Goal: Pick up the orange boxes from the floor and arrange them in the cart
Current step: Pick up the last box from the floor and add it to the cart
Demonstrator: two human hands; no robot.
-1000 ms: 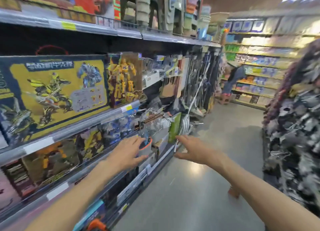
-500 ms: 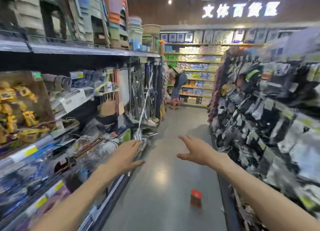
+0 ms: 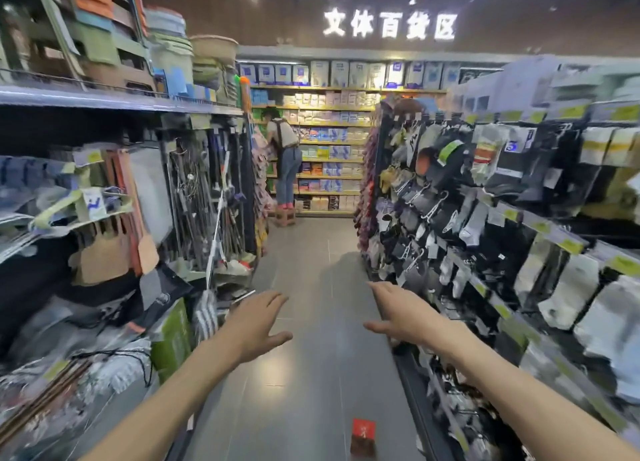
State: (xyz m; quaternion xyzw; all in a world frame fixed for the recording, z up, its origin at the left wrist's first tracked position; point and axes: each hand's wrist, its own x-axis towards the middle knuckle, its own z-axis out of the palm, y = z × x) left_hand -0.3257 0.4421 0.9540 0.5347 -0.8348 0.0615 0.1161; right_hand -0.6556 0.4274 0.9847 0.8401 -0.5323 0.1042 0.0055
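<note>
While both hands hover open-fingered and empty, one seemingly orange box stands on the floor.

You have one orange box on the near floor. Your two hands, left and right, are out. One person stands far off.

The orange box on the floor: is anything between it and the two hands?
Nothing visible stands in the way. The orange box sits alone on the bare grey floor, below and between the open left hand and right hand. Only open air lies between them. No cart is in view.
</note>
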